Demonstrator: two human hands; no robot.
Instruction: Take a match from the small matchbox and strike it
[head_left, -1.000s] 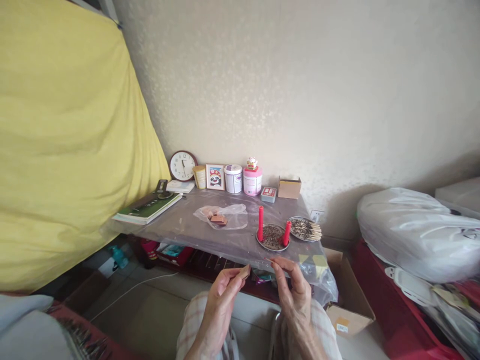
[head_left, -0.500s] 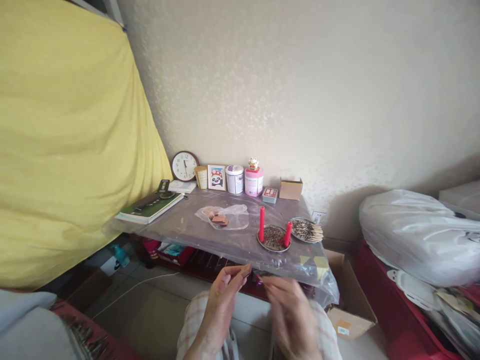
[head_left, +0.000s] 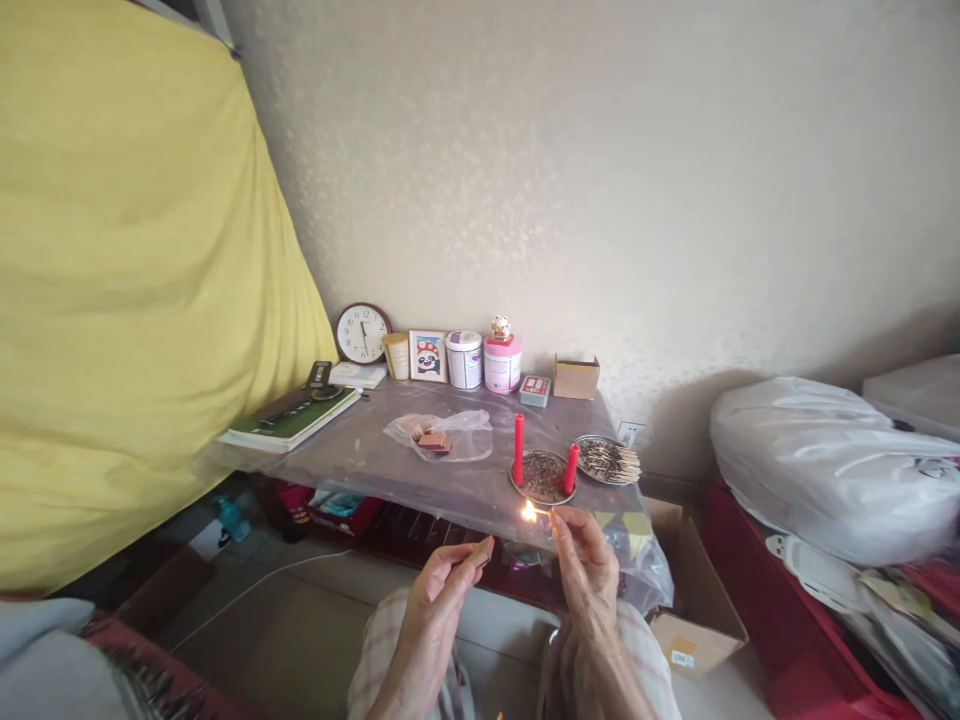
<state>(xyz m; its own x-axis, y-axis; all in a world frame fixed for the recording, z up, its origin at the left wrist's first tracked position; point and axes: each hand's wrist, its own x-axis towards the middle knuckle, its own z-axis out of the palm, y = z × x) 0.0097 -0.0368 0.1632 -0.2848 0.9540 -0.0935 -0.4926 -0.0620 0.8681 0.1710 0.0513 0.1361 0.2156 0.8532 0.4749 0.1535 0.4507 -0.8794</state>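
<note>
Between the thumb and fingers of my right hand (head_left: 589, 565) is a lit match (head_left: 541, 513), its flame pointing left at the table's front edge. My left hand (head_left: 435, 605) pinches a small brown striking piece (head_left: 484, 552) just below the table edge. Beyond the flame, a taller red candle (head_left: 518, 450) and a shorter red candle (head_left: 571, 468) stand on a round metal dish (head_left: 544, 500) with dark bits in it. Neither candle shows a flame. Many matchsticks (head_left: 619, 463) lie on a second dish behind, on the right.
A clear plastic bag (head_left: 469, 437) with brown pieces lies on the plastic-covered table (head_left: 337, 465). Along the wall stand a clock (head_left: 363, 333), a picture frame (head_left: 428, 357), tubs and a small carton (head_left: 576, 378). An open cardboard box (head_left: 697, 600) sits on the floor at right.
The match in my right hand now burns. That hand, blurred before, has moved up and away from the left, which stays low with the brown piece.
</note>
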